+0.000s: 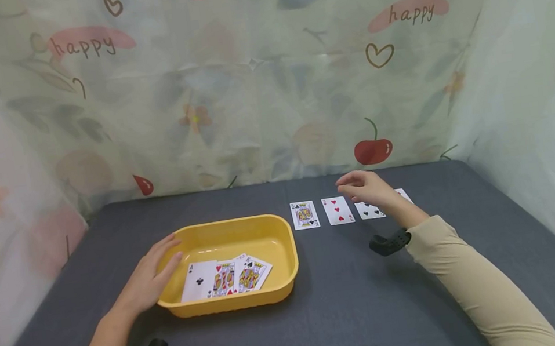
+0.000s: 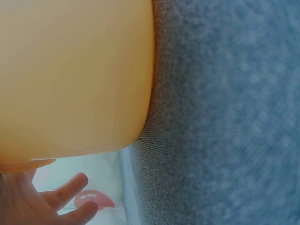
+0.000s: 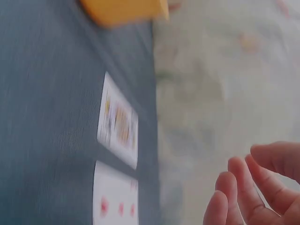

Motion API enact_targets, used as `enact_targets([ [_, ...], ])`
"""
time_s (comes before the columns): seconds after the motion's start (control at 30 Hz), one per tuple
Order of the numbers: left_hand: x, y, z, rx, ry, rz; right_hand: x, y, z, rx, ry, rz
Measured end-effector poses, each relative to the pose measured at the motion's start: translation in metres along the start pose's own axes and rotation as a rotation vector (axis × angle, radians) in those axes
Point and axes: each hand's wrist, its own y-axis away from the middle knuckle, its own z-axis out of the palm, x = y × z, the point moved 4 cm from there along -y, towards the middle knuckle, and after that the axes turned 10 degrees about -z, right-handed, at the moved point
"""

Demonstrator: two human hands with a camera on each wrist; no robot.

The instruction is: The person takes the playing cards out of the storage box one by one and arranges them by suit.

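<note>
A yellow plastic basin (image 1: 231, 303) stands on the table, left of centre. Inside it lie overlapping playing cards, among them an ace of clubs (image 1: 199, 280) and two face cards (image 1: 249, 275). My left hand (image 1: 150, 274) rests at the basin's left rim, fingers fairly straight; in the left wrist view two fingers (image 2: 70, 190) spread outside the wall. Over a row of face-up cards hovers my right hand (image 1: 369, 189), fingers loosely bent and nothing between them. The row includes a king (image 1: 305, 215), a three of hearts (image 1: 337, 210) and a black-suited card (image 1: 369, 210), partly covered by my right arm.
Another card (image 1: 403, 195) shows only its corner behind the right forearm. A dark grey cloth (image 1: 338, 317) covers the table. Printed fabric (image 1: 259, 111) hangs along the back and both sides. A black strap (image 1: 391, 243) is on the right wrist.
</note>
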Motion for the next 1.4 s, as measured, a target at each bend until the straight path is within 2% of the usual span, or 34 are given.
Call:
enact_targets([
  [0.17,0.001,0.0,0.0,0.002,-0.001,-0.004,-0.03,-0.006,0.032,-0.095,0.008,-0.086],
  [0.53,-0.001,0.0,0.0,0.004,0.006,0.003,-0.076,-0.019,0.093,-0.278,-0.063,-0.16],
  [0.7,-0.001,0.0,0.0,0.003,0.005,0.002,-0.088,-0.026,0.118,-0.348,-0.082,-0.164],
  [0.93,-0.001,-0.001,0.001,0.002,0.001,-0.005,-0.104,-0.037,0.151,-0.435,-0.163,-0.2],
  [1.4,-0.003,-0.002,0.001,-0.017,-0.002,-0.018,-0.115,-0.059,0.212,-0.556,-0.099,-0.173],
])
